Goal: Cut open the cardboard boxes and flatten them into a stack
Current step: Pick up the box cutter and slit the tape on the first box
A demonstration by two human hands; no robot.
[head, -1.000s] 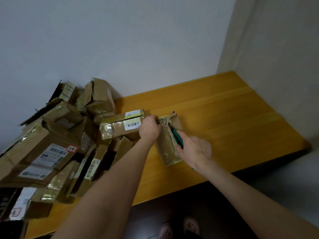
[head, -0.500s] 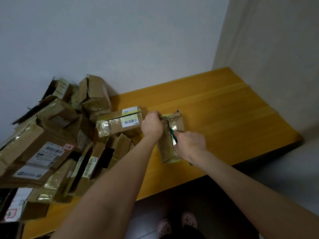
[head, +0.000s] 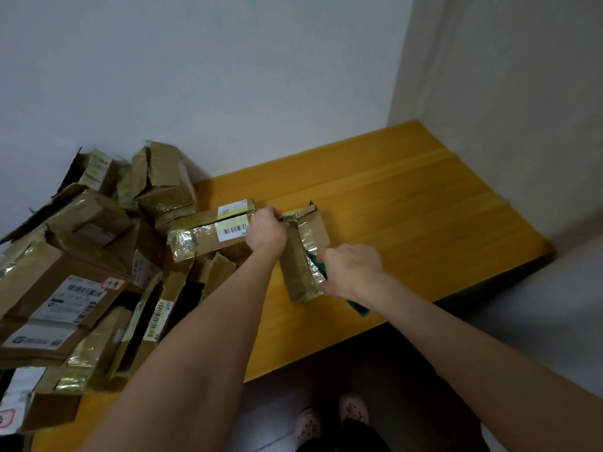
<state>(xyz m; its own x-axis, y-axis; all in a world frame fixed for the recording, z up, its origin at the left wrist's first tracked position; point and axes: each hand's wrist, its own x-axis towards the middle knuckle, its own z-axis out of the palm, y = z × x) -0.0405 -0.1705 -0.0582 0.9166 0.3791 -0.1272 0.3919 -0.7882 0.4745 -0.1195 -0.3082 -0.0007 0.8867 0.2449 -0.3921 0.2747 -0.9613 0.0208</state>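
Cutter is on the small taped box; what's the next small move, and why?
Probably draw the green cutter toward you along the taped side of the small box. The right hand grips it partway down, the left hand holds the far top edge steady, and the near tape looks intact.

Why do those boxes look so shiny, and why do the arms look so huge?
Head view: clear tape on the small brown cardboard box and the piled brown cardboard boxes throws back glare; light is dim, shadows soft; the wide lens swells the bare forearms near the bottom edge.
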